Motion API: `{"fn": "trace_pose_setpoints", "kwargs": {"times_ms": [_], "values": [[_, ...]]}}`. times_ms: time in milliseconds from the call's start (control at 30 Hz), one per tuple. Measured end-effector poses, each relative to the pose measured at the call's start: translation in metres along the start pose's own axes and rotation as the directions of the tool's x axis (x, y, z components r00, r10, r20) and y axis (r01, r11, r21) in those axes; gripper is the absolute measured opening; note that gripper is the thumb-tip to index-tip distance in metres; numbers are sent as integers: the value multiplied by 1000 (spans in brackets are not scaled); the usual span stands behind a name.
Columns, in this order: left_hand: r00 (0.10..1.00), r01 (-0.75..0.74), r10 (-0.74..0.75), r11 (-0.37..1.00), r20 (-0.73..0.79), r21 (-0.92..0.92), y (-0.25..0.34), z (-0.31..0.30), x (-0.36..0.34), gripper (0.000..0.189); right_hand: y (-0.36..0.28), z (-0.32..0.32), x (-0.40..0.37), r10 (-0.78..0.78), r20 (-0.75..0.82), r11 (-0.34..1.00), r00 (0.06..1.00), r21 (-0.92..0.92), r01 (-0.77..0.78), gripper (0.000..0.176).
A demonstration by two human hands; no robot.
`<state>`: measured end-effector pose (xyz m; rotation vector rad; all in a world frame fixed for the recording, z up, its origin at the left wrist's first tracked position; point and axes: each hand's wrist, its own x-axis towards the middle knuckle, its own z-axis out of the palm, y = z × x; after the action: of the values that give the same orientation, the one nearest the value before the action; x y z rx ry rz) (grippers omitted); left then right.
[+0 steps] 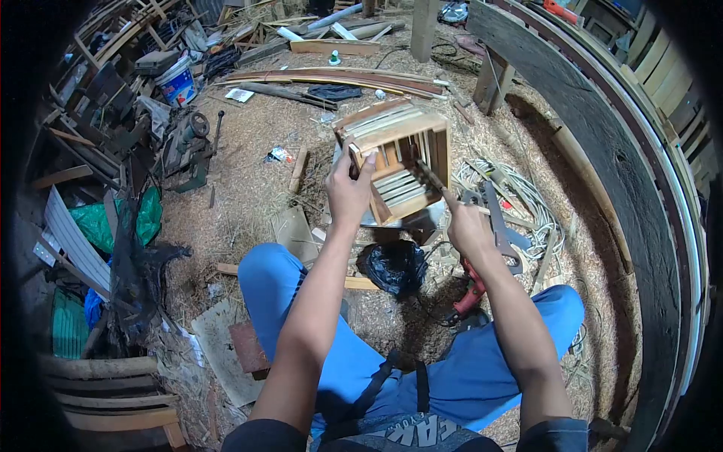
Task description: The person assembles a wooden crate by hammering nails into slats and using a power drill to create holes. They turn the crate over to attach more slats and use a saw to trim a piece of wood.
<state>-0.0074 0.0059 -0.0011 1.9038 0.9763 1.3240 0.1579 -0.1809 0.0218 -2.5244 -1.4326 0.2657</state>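
Note:
My left hand [351,188] grips the near left edge of a slatted wooden crate [403,134], its thumb over the rim. The crate is tilted, its open side facing me, so the pale slats inside show. My right hand [470,229] is closed round the handle of a slim brush-like tool [430,177]. Its dark end reaches into the crate opening, close to the inner right wall. Below the crate lies a black plastic bag [395,267]. A handsaw [500,222] rests just right of my right hand, and a red power tool [470,292] lies under that forearm.
Coiled pale cable [536,218] lies on the sawdust floor at the right, beside a long dark beam [602,135]. Long wooden strips [339,77] lie across the back. A bench vise [192,143] and a white bucket [177,83] stand left among scrap.

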Motion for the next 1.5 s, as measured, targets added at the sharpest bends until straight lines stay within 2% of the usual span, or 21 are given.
{"fn": "trace_pose_setpoints", "kwargs": {"times_ms": [33,133,167,267,333,400,633,733,800,933,1000,1200,1333,1400,1433,1500], "values": [[999,-47,46,998,18,43,2,-1,0,53,0,0,5,16,79,1000,997,12,-17,75],[997,-83,83,995,4,47,-3,3,0,54,-1,-2,1,23,19,999,1000,39,-24,74],[999,-41,41,999,-4,32,-5,4,0,53,3,2,-1,0,-73,999,997,48,4,73],[999,42,-44,997,-18,-58,5,-2,3,50,4,-9,-8,-43,-107,997,993,60,50,73],[998,50,-52,998,-26,-45,4,-3,4,49,3,-15,-11,-15,-70,998,997,59,19,72],[985,165,-165,986,57,15,4,-5,5,51,6,-14,-15,-31,-84,998,996,47,35,70],[996,80,-81,997,-37,-20,-1,1,6,47,7,-17,-28,-33,-33,999,999,32,34,70],[996,52,-57,995,-63,-85,-5,3,10,52,7,-14,-31,18,5,999,1000,31,-19,70],[994,109,-108,993,-27,34,-6,0,14,52,10,-9,-34,-25,-94,997,995,69,31,69],[989,146,-146,989,-10,-30,4,-3,22,52,9,-8,-32,-26,-91,997,995,73,33,69],[972,233,-231,972,38,-28,10,-4,26,53,11,-6,-29,2,-12,999,1000,37,-1,73],[979,201,-202,978,-8,-60,-17,8,40,56,10,-2,-28,-71,-126,996,989,51,78,70],[983,181,-183,981,-16,-73,-13,8,39,54,13,-4,-20,-40,-98,996,994,78,48,69],[992,89,-96,993,-87,-80,-10,10,30,44,13,-14,-19,-53,-101,987,993,143,67,67],[991,95,-103,992,-86,-86,-9,11,23,44,14,-17,-19,-51,-97,989,994,136,64,67],[994,-3,5,1000,-113,20,-8,12,5,47,15,-24,-18,-112,-162,979,980,150,137,63]]}}
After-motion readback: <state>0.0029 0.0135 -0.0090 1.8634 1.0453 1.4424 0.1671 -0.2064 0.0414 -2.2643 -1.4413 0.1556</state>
